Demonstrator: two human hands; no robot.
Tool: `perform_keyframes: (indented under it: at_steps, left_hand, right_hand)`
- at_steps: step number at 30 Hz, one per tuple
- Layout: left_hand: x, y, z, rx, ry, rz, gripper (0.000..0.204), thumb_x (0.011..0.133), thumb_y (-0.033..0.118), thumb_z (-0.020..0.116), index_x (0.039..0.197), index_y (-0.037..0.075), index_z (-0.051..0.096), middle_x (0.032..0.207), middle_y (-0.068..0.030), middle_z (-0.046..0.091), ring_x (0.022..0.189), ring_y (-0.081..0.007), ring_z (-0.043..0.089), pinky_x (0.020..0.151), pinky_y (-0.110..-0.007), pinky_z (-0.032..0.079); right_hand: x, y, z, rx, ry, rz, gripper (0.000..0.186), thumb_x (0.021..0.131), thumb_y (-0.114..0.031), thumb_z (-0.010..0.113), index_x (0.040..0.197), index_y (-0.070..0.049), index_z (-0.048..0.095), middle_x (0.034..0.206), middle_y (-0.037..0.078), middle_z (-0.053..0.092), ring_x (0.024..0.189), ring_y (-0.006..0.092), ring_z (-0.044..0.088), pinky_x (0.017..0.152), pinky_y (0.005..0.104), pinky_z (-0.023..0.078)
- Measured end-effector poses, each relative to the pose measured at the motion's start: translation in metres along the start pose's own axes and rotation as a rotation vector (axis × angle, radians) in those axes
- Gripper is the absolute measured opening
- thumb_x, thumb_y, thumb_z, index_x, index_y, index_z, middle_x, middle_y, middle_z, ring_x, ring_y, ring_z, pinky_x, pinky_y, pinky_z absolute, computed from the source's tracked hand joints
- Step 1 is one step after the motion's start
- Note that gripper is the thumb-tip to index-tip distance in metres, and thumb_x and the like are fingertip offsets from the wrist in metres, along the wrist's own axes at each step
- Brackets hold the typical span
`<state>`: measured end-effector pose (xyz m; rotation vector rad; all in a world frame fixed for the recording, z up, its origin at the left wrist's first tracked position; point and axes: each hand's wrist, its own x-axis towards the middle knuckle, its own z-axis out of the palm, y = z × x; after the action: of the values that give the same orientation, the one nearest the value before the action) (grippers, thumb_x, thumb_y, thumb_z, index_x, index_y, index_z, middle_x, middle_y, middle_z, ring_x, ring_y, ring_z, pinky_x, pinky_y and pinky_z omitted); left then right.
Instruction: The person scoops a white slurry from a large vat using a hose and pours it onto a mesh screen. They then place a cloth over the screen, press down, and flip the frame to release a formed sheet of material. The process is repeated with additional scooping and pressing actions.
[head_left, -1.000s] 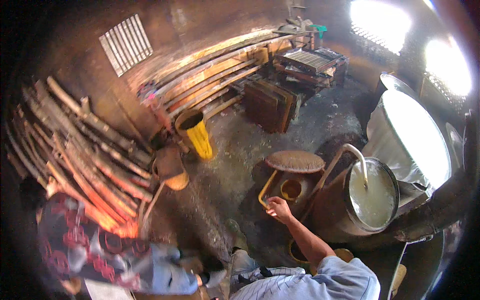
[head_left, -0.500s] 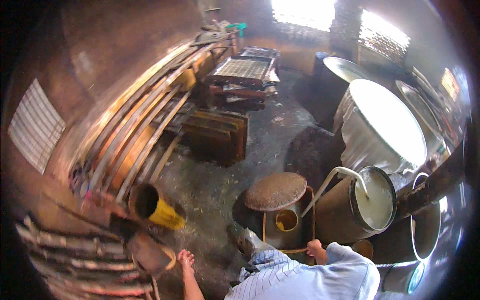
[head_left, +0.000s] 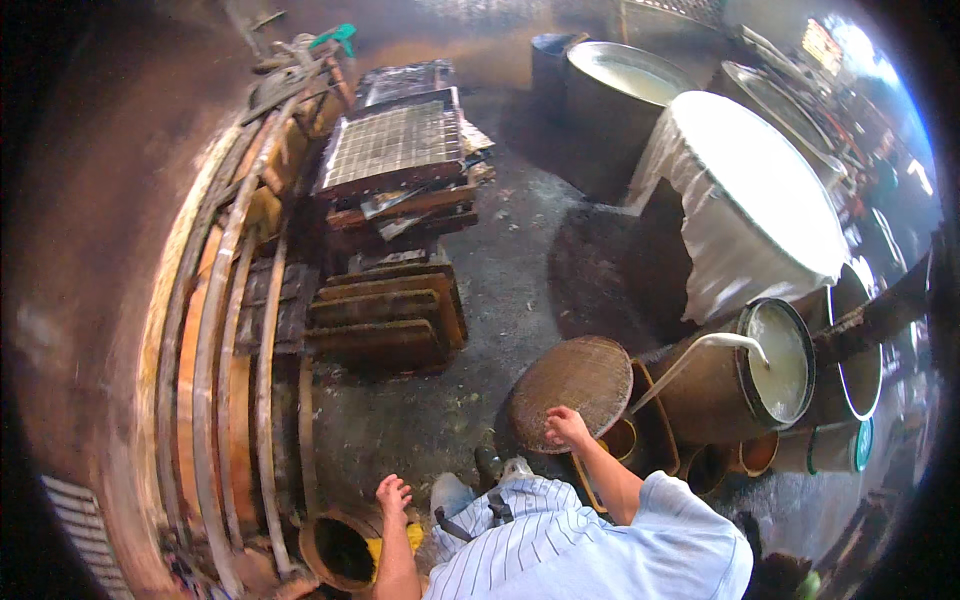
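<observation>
My right hand [head_left: 568, 428] is in front of the lower part of a round, flat woven tray [head_left: 575, 385], which is brown with pale dust or residue. Its fingers are loosely bent and hold nothing that I can see; whether they touch the tray is unclear. Just right of the hand, an orange-rimmed round vessel [head_left: 620, 438] stands partly hidden by my forearm and the tray. My left hand [head_left: 393, 495] is raised, its fingers half curled and apart, with nothing in it. Below it lies the dark mouth of a yellow-sided bucket [head_left: 340, 550], partly hidden by my forearm.
On the right stand a barrel of pale liquid [head_left: 780, 360] with a white bent pipe [head_left: 690, 365], and a large vat under white cloth [head_left: 760, 190]. Wooden poles [head_left: 210, 400] lean along the left. Upright boards [head_left: 380, 320] and a stacked grid frame [head_left: 390, 145] occupy the floor ahead.
My right hand has left the edge of the container at my side and moved forward to the woven tray. My left hand stays raised and empty. The view has turned and tilted down.
</observation>
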<state>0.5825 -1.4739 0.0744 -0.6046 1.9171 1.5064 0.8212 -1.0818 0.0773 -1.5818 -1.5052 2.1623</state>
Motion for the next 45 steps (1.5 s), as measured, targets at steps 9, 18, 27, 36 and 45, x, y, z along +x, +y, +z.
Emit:
perform_keyframes:
  at_steps: [9, 18, 27, 36, 45]
  left_hand:
    - [0.156, 0.156, 0.103, 0.368, -0.311, -0.003, 0.028, 0.090, 0.021, 0.054, 0.116, 0.012, 0.057, 0.099, -0.0052, 0.062, 0.077, -0.0192, 0.064, 0.065, -0.035, 0.051]
    - [0.185, 0.265, 0.203, 0.761, -0.519, 0.040, 0.033, 0.090, 0.027, 0.058, 0.119, 0.013, 0.056, 0.106, -0.0066, 0.062, 0.087, -0.0219, 0.063, 0.077, -0.041, 0.049]
    - [0.172, 0.269, 0.194, 1.063, -0.266, -0.097, 0.025, 0.087, 0.017, 0.060, 0.110, 0.008, 0.057, 0.087, -0.0056, 0.062, 0.066, -0.0176, 0.063, 0.052, -0.030, 0.049]
    - [0.169, 0.286, 0.244, 1.033, -0.484, 0.027, 0.036, 0.089, 0.034, 0.060, 0.119, 0.015, 0.059, 0.096, -0.0061, 0.066, 0.068, -0.0191, 0.065, 0.052, -0.028, 0.048]
    - [0.180, 0.340, 0.427, 0.889, -0.535, 0.130, 0.030, 0.087, 0.013, 0.061, 0.116, 0.005, 0.057, 0.099, -0.0088, 0.065, 0.078, -0.0183, 0.066, 0.065, -0.031, 0.051]
  right_hand:
    - [0.033, 0.024, -0.030, 0.474, 0.661, 0.085, 0.021, 0.088, -0.015, 0.051, 0.105, -0.006, 0.058, 0.079, 0.006, 0.062, 0.054, 0.0176, 0.059, 0.041, 0.0308, 0.044]
    - [0.026, 0.092, -0.021, 0.646, 1.054, 0.439, 0.019, 0.085, -0.016, 0.053, 0.102, -0.010, 0.059, 0.081, 0.002, 0.059, 0.063, 0.0138, 0.057, 0.045, 0.0307, 0.047]
    - [0.165, 0.211, -0.100, 0.655, 1.143, 0.496, 0.058, 0.085, -0.019, 0.064, 0.138, -0.009, 0.042, 0.141, 0.014, 0.040, 0.126, 0.0356, 0.041, 0.100, 0.0467, 0.038]
    - [0.220, 0.165, -0.112, 0.533, 1.030, 0.550, 0.065, 0.076, -0.015, 0.075, 0.131, -0.003, 0.043, 0.129, 0.015, 0.050, 0.116, 0.0318, 0.049, 0.095, 0.0439, 0.041]
    - [0.375, -0.095, -0.083, 0.565, 0.743, -0.104, 0.030, 0.074, -0.008, 0.076, 0.099, -0.003, 0.060, 0.089, 0.004, 0.065, 0.079, 0.0211, 0.062, 0.073, 0.0366, 0.051]
